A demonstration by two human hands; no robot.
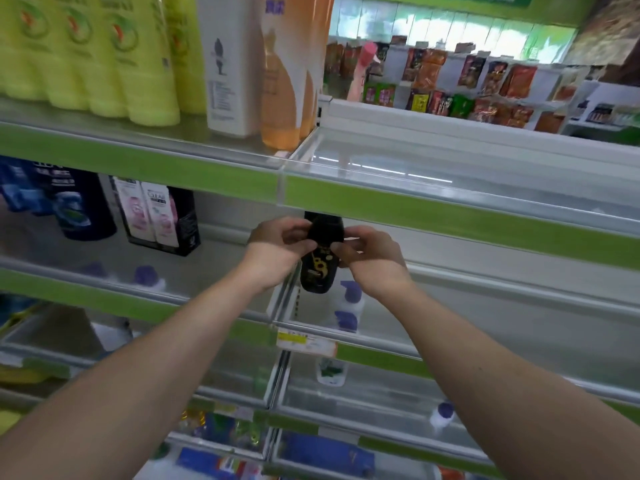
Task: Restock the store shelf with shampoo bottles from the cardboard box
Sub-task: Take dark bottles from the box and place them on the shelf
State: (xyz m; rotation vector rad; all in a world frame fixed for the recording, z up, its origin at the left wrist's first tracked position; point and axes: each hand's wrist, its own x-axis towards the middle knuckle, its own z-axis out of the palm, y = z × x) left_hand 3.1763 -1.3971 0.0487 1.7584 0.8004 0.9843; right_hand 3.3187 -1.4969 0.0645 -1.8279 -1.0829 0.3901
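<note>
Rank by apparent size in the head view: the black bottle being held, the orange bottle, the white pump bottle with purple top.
1. orange bottle, largest, cropped at top.
2. black bottle.
3. white pump bottle, though farther away, so unsure.

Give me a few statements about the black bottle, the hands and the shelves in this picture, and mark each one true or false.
1. Both hands hold the black bottle. True: the left hand and right hand grip it from either side.
2. The black bottle has gold markings. True.
3. The bottles on the top left shelf are blue. False: the yellow-green bottles stand there.
4. The shelf section to the upper right of the hands is packed with bottles. False: no bottles show on it.
5. A pink and white twin pack stands left of the hands. True.
</note>
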